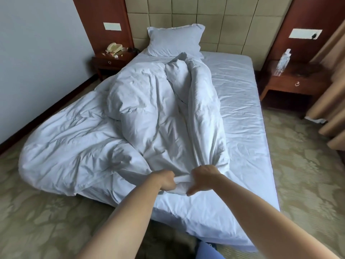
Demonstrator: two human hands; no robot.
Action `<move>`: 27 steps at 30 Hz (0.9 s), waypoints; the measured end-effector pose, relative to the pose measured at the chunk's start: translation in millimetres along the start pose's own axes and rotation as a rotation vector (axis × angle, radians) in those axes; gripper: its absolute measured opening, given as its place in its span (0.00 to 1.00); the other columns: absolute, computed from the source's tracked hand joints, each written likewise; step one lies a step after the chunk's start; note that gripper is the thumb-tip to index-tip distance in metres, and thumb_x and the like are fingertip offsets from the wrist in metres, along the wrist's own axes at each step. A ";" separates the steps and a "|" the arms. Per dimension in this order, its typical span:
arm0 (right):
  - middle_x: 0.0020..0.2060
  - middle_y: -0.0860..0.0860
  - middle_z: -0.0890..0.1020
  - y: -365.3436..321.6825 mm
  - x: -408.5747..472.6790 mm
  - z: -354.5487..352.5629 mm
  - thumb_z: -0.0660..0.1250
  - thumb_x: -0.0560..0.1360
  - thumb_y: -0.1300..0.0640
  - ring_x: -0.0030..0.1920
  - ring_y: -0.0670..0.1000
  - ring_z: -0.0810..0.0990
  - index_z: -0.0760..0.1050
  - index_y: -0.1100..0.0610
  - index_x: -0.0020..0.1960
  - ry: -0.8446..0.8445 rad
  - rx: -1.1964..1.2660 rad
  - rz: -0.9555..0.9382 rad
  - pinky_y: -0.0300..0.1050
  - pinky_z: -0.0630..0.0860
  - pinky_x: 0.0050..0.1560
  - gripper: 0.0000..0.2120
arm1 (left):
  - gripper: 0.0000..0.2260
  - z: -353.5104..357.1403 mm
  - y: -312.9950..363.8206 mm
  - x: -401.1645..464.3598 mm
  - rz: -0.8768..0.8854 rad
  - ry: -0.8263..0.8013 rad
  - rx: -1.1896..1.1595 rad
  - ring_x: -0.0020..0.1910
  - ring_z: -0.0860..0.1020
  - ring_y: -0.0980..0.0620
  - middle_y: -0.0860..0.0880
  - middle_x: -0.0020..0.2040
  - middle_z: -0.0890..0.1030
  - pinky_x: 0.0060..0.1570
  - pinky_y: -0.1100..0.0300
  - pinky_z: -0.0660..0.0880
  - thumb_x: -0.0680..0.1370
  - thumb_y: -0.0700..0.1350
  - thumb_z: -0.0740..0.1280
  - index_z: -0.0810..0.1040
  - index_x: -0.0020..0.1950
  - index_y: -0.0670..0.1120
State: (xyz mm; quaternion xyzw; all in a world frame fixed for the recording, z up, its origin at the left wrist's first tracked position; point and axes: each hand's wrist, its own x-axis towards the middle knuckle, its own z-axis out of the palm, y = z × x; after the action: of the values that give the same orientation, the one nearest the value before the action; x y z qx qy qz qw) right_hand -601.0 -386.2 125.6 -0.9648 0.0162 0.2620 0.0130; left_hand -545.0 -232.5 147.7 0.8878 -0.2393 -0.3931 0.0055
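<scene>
Both grips are closed on the duvet's foot-end hem. My left grip (pixel 166 181) is fisted round the bunched edge. My right grip (pixel 202 179) sits just beside it, fingers curled over the same edge and thumb poking down toward me. A short strip of hem is stretched between them, so they are near but not touching. Neither is wide and both hold cloth.

From the grips the duvet (pixel 149 113) runs straight away from me, its long axis along the bed (pixel 240 109) toward the pillow (pixel 174 40). It's heaped in a ridge down the middle, with the far end folded over just short of the pillow. A big lobe spills off the bed's left side; I can't tell if it touches the carpet (pixel 46 212).

Relation that matters: the bulk lies ahead and to the left of the grips, while the bed's right half shows bare sheet. The left grip is nearer the overhanging mass and the right grip nearer the uncovered side. My call is that the hem needs spreading rightward, with the right grip travelling along it and the left anchoring.

Further out are a nightstand (pixel 110 61) with a telephone (pixel 114 47) on the left, and another nightstand (pixel 298 79) with a bottle (pixel 284 59) on the right.
</scene>
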 end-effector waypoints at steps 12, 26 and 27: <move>0.58 0.54 0.79 90.7 -28.1 9.8 0.61 0.75 0.52 0.59 0.57 0.78 0.74 0.54 0.62 0.093 -0.095 0.007 0.48 0.74 0.56 0.17 | 0.26 2.7 92.5 5.3 0.078 0.007 0.066 0.55 0.77 0.45 0.46 0.59 0.78 0.48 0.56 0.72 0.71 0.54 0.72 0.71 0.63 0.43; 0.56 0.54 0.79 39.6 -45.9 10.5 0.65 0.73 0.50 0.57 0.57 0.79 0.76 0.55 0.61 0.027 0.028 0.184 0.46 0.74 0.51 0.18 | 0.12 9.5 53.8 9.1 0.150 0.119 0.208 0.55 0.78 0.44 0.44 0.56 0.80 0.50 0.57 0.73 0.76 0.44 0.65 0.76 0.58 0.43; 0.53 0.54 0.80 35.7 -46.4 9.7 0.67 0.71 0.50 0.54 0.56 0.80 0.77 0.56 0.59 -0.038 0.078 0.199 0.45 0.75 0.48 0.18 | 0.12 10.4 52.5 9.9 0.162 0.130 0.231 0.55 0.78 0.44 0.44 0.56 0.80 0.49 0.58 0.72 0.76 0.45 0.65 0.77 0.59 0.44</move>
State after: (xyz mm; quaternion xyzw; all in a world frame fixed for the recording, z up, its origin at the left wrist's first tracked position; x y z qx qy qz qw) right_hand -647.2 -420.4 140.1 -0.9521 0.1219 0.2793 0.0248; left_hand -568.6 -281.4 144.1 0.8839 -0.3527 -0.3030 -0.0495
